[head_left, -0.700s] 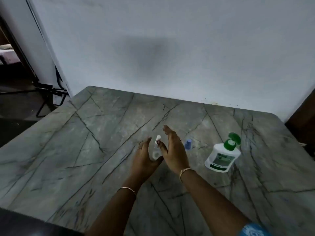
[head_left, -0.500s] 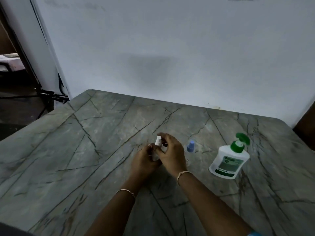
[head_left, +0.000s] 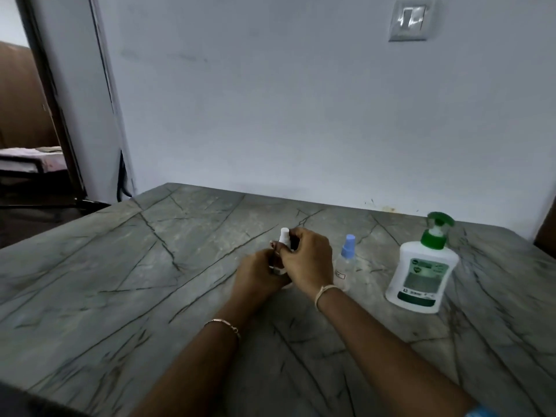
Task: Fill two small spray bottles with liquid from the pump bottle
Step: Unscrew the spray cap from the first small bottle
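Observation:
A small clear spray bottle with a white top (head_left: pixel 284 235) stands at the middle of the marble table. My left hand (head_left: pixel 258 273) grips its body from the left and hides most of it. My right hand (head_left: pixel 308 258) has its fingers curled round the bottle's white top. Just to the right stands a second small clear spray bottle with a blue top (head_left: pixel 346 260), untouched. Further right is the white pump bottle with a green pump head (head_left: pixel 421 270), upright.
The grey veined marble table (head_left: pixel 150 266) reaches the white wall at the back. A wall switch (head_left: pixel 409 20) is high on the right. A dark doorway opens at the left, and a dark edge (head_left: pixel 546 230) shows at far right.
Both hands went from open beside the white-topped bottle to closed around it. The view has tilted upward, showing more of the wall.

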Tool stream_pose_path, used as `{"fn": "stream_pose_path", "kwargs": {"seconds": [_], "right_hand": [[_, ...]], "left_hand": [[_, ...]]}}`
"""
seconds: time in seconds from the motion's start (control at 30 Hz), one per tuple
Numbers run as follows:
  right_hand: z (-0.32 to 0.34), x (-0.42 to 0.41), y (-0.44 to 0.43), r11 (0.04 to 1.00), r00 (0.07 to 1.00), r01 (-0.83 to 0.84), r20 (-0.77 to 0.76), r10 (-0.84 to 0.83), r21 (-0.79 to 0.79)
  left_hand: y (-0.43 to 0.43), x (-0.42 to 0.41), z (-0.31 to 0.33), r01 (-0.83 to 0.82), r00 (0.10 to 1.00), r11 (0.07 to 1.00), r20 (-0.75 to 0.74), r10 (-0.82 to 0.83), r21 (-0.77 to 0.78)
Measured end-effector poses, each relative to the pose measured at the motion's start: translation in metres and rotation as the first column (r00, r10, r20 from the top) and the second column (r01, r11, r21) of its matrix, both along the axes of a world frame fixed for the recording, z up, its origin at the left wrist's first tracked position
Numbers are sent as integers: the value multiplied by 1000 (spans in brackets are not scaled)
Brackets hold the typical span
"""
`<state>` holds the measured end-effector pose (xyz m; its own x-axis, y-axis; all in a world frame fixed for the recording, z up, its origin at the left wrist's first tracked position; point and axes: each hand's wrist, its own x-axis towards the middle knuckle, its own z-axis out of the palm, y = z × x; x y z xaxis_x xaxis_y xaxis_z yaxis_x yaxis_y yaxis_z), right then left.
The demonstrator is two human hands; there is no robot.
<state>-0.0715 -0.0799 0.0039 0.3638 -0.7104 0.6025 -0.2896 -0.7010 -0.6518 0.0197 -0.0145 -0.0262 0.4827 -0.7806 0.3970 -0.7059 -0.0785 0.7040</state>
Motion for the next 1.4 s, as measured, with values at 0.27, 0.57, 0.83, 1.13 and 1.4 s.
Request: {"fn": "stream_pose_path", "kwargs": {"seconds": [0.27, 0.57, 0.83, 1.13, 1.4], "right_hand": [[11, -22, 38, 999, 998, 52, -32, -52, 10], [13, -38, 43, 995, 996, -73, -45, 77, 74], [15, -44, 27, 857, 906, -420, 84, 415, 297], [-1, -27, 17, 964, 979, -194, 94, 179, 181], [-3, -20, 10, 979, 984, -176, 2, 177, 104]], "left_hand": [[38, -26, 10, 21, 1000, 999, 7, -21, -41], [53, -23, 14, 190, 975, 981, -128, -184, 35], [46, -6, 11, 224, 952, 974, -222, -212, 30], [21, -5, 6, 100, 994, 992, -56, -96, 76], [20, -18, 1, 10, 999, 1000, -38, -10, -20]]}}
